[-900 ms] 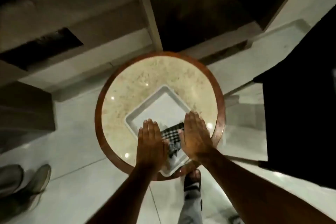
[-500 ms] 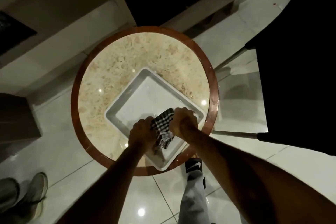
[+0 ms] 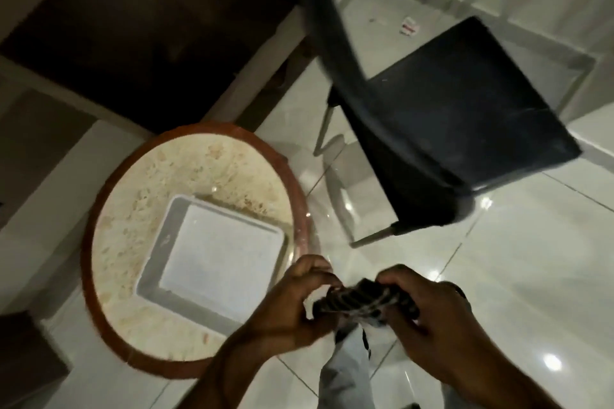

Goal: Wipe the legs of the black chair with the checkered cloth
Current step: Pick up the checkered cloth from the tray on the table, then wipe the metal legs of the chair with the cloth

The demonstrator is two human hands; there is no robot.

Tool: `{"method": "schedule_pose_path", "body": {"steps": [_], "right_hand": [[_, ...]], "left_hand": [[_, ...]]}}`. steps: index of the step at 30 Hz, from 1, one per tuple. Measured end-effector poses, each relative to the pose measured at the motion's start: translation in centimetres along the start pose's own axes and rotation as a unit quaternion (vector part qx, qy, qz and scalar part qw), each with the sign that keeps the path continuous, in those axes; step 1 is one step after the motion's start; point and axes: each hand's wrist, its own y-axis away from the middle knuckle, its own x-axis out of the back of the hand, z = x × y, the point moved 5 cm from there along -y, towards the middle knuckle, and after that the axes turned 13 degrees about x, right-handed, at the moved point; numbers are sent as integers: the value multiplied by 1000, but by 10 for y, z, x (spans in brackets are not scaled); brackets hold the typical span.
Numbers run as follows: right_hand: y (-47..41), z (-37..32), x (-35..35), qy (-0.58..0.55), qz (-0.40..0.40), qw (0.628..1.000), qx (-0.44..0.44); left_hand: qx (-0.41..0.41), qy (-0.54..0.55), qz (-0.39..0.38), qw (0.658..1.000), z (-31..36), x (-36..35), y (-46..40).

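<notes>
The checkered cloth (image 3: 357, 300) is bunched between my two hands, low in the view and above the floor, to the right of the round table. My left hand (image 3: 292, 305) grips its left end. My right hand (image 3: 428, 319) grips its right end. The black chair (image 3: 442, 129) stands beyond my hands at the upper right, its seat and curved back facing me. Thin metal chair legs (image 3: 368, 237) show under its near edge and at its left side; the far legs are hidden by the seat.
A round marble table with a brown rim (image 3: 99, 292) stands at the left. On it sits an empty white tray (image 3: 159, 256). Glossy white floor tiles (image 3: 498, 276) spread around the chair. My trouser leg (image 3: 345, 375) is below the hands. Dark furniture fills the upper left.
Both hands closed on the cloth in the tray, lifted it out and carried it right, off the table. The view swung right, bringing the black chair into sight.
</notes>
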Motion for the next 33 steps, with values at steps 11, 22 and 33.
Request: {"method": "schedule_pose_path", "body": {"steps": [11,22,33], "right_hand": [[132,173,233,-216,294,931,-11],[136,408,240,-393,404,723,-398],[55,571,158,-604,511,534,-298]], "left_hand": [[42,48,-75,995,248,-198,-81],[-62,-271,-59,959,373,-359,-252],[-444,-794,-205,360,398,-337,-439]]}}
